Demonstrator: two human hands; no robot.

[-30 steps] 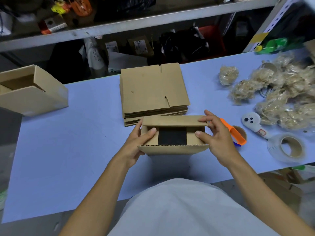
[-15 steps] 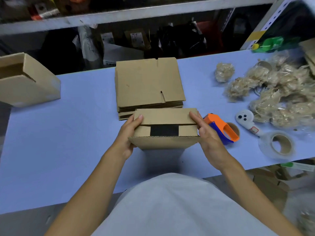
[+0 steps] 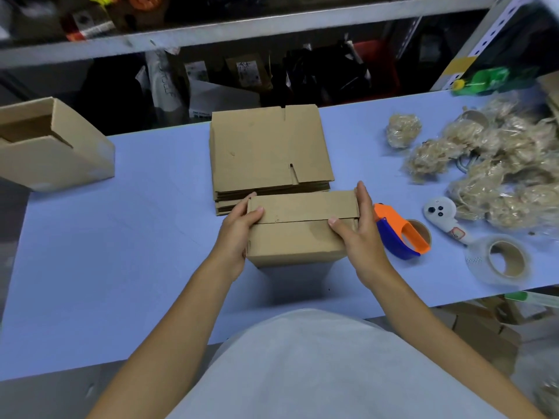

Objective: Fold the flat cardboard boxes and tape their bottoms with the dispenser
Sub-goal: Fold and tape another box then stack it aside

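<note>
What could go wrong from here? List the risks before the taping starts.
1. The flaps on the box meet at an untaped seam, held shut only by the left hand and right hand; releasing either grip may let them spring open.
2. Reaching for the tape dispenser frees the right side.
3. The box sits close against the stack of flat boxes and could nudge it.

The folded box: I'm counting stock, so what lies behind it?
Behind the box, held by the left hand and right hand, lies a stack of flat boxes. Its near edge is covered, so no count.
</note>
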